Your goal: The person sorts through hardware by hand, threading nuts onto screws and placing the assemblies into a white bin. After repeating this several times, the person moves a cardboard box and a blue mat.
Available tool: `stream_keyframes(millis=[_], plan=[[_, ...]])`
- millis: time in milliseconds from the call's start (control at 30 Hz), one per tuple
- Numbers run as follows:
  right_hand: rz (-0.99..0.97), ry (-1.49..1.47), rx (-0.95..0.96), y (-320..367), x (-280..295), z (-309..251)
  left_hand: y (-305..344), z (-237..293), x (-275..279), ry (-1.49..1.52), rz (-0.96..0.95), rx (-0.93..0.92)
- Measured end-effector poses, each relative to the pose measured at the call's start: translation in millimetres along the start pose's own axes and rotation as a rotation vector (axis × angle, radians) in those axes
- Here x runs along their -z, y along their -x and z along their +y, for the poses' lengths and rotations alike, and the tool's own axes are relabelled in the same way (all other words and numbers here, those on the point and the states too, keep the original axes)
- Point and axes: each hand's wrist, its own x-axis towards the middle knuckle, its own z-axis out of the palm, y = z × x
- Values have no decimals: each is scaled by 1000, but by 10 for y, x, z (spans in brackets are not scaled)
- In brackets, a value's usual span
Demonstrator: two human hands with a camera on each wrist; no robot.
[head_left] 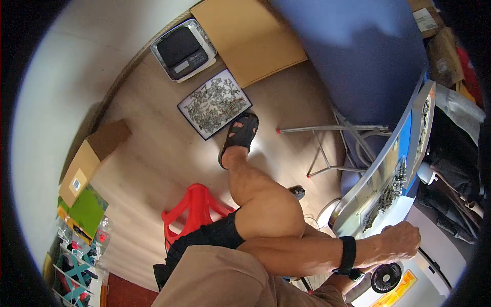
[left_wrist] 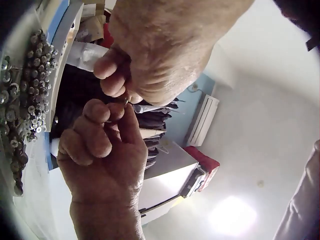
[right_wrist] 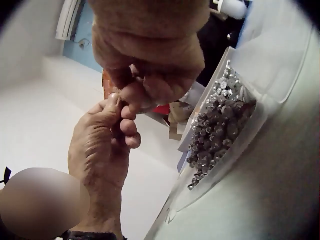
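Observation:
In the head view my left hand point(head_left: 401, 241), curled, is raised by the table edge. It covers most of my right hand point(head_left: 365, 268) below it. Both wrist views show the fingertips of the two hands meeting. A tiny dark metal piece point(left_wrist: 128, 100) is pinched between them in the left wrist view, nearly all hidden by the fingers. Thumb and index finger of my right hand point(left_wrist: 105, 155) close on it from below, while curled fingers of my left hand point(left_wrist: 165, 55) reach it from above. Beside the hands lies a pile of round-headed metal screws point(right_wrist: 215, 132) in a clear plastic tray point(right_wrist: 227, 167).
On the floor a shallow white tray point(head_left: 183, 108) bears many small metal pieces, with a dark scale point(head_left: 181, 51) behind it. A red stool point(head_left: 197, 204), a folding table's metal legs point(head_left: 332, 128), cardboard boxes point(head_left: 250, 36) and a small fan point(head_left: 386, 277) surround me.

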Motion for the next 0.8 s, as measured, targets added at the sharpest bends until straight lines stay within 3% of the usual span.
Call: stream_keyframes(millis=[33, 333, 567, 733, 800], plan=[[2, -5, 2, -3, 1, 1, -25, 142, 147, -403, -152, 60], [26, -87, 37, -91, -30, 86, -22, 63, 43, -578, 7, -103], [63, -163, 78, -202, -41, 186, 15, 178, 236, -550, -87, -122], [52, -215, 83, -264, -50, 288, 49, 206, 156, -763, -198, -86], [47, -238, 79, -280, -55, 343, 88, 193, 55, -793, -116, -101]])
